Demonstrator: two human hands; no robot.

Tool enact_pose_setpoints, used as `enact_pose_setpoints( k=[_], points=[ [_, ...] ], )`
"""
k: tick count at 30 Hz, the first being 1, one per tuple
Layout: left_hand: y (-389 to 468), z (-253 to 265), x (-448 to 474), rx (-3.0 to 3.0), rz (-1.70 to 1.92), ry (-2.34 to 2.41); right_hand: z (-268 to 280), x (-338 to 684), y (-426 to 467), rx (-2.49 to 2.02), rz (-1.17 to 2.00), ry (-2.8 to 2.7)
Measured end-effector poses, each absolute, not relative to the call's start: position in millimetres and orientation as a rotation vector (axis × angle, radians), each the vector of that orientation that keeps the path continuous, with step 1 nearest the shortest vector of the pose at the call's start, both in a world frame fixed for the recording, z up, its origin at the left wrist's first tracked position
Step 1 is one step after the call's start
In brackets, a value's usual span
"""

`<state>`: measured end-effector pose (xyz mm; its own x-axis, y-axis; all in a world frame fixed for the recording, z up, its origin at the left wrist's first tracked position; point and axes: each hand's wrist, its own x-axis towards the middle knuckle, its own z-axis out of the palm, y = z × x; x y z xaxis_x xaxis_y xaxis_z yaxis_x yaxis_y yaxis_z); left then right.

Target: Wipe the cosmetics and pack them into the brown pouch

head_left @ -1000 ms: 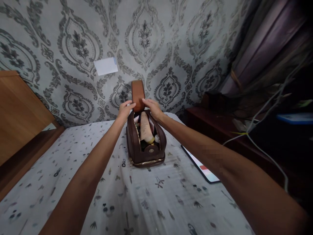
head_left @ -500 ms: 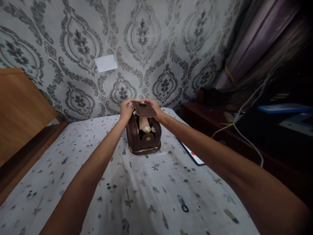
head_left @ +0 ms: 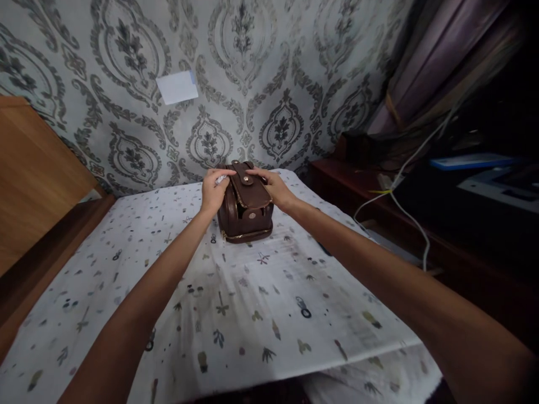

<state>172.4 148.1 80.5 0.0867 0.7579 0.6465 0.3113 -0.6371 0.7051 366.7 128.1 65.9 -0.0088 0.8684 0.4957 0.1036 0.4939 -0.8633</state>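
A dark brown bag (head_left: 249, 225) with a gold zip and a round metal snap sits upright on the patterned sheet. Its flap (head_left: 254, 194) now lies down over the top, and a dark gap shows under its front edge. My left hand (head_left: 214, 189) is closed around the upper left side of the bag, thumb and forefinger near the flap; something small and whitish shows by the fingers. From the right, my right hand (head_left: 274, 187) grips the bag, its forefinger over the flap near the strap's snap. The bag's contents are hidden.
The bag rests on a white printed sheet (head_left: 236, 314) close to the patterned wall (head_left: 244, 62). A wooden board (head_left: 37, 174) stands at left. White cables (head_left: 415, 221) and a blue-edged flat object (head_left: 471, 163) are at right. A dark-edged device is mostly behind my right forearm.
The raised flap has come down over the bag's opening, covering the contents that showed before. My hands moved down with it, and the view shifted slightly.
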Motion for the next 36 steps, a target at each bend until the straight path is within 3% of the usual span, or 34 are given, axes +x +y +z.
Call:
enact_pose_setpoints(
  k=[5, 15, 24, 30, 33, 36],
  points=[
    [119.6, 73.5, 165.5, 2.081, 1.621, 1.053, 51.5, 369.4, 119.7, -0.956, 0.616, -1.525],
    [67.1, 58.8, 161.6, 2.612, 1.491, 1.207, 38.5, 361.1, 84.2, -0.903, 0.644, -1.327],
    [69.3, 47.0, 157.3, 2.647, 1.500, 1.202, 0.6, 317.7, 56.9, -1.214, -0.048, -1.515],
    [56.1, 39.3, 123.7, 2.248, 1.600, 1.183, -11.5, 320.5, 50.8, -1.262, -0.146, -1.615],
    [43.8, 25.4, 96.0, 2.235, 1.502, 1.290, -15.6, 322.8, 48.7, -1.258, -0.159, -1.638],
    [25.3, 4.0, 72.0, 2.377, 1.132, 1.414, -18.3, 323.2, 48.9, -1.255, -0.157, -1.650]
  ],
)
